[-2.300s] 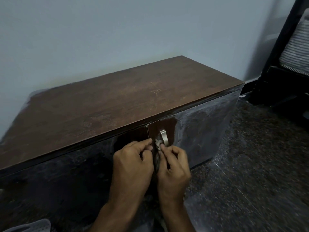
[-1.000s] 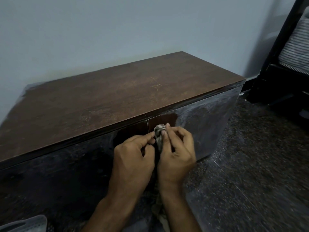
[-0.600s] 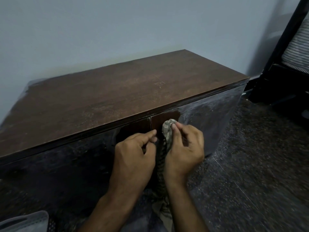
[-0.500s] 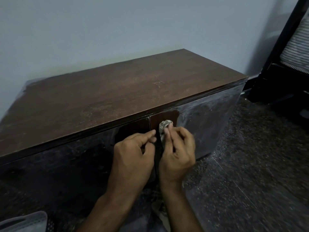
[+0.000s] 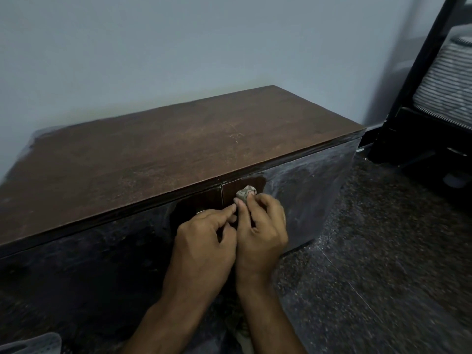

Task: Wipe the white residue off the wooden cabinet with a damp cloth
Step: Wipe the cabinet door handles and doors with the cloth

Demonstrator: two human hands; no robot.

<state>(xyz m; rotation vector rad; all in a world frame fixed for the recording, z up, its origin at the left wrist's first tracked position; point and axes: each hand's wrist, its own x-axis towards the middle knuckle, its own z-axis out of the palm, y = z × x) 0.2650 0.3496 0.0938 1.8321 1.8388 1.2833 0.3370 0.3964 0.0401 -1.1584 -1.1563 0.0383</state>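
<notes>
While the head camera looks down over a low wooden cabinet [image 5: 178,149] standing against a pale wall [image 5: 178,47], both hands work at the top of its front, close to the seam between the two doors. The right hand [image 5: 260,226] has its fingers curled round a bunched, patterned cloth [image 5: 245,193], pinching the wad between thumb and fingertips and pressing it onto the upper left corner of the right door [image 5: 306,195], just below the cabinet's top edge. More of that cloth hangs down between the two wrists and shows again low in the picture, in shadow. The left hand [image 5: 204,241] sits just beside the right one, touching it; its index finger is stretched toward the cloth and meets it at the wad's lower edge, while its other fingers are curled in. Whether they clasp any part of the cloth is hidden, so I cannot tell its grip. A small glint of metal shows just above the left knuckles, too little of it to name. White residue [image 5: 319,175] clouds most of the right door in hazy smears, whereas the patch right around the cloth is dark, glossy brown. The left door [image 5: 89,264] is dark and reflective, with fainter haze. The cabinet's top is brown wood grain with pale scuffs. A speckled dark floor [image 5: 383,264] spreads to the right, where a black frame [image 5: 408,123] stands holding something striped. A pale plastic object [image 5: 30,343] peeks in at the lower left corner.
</notes>
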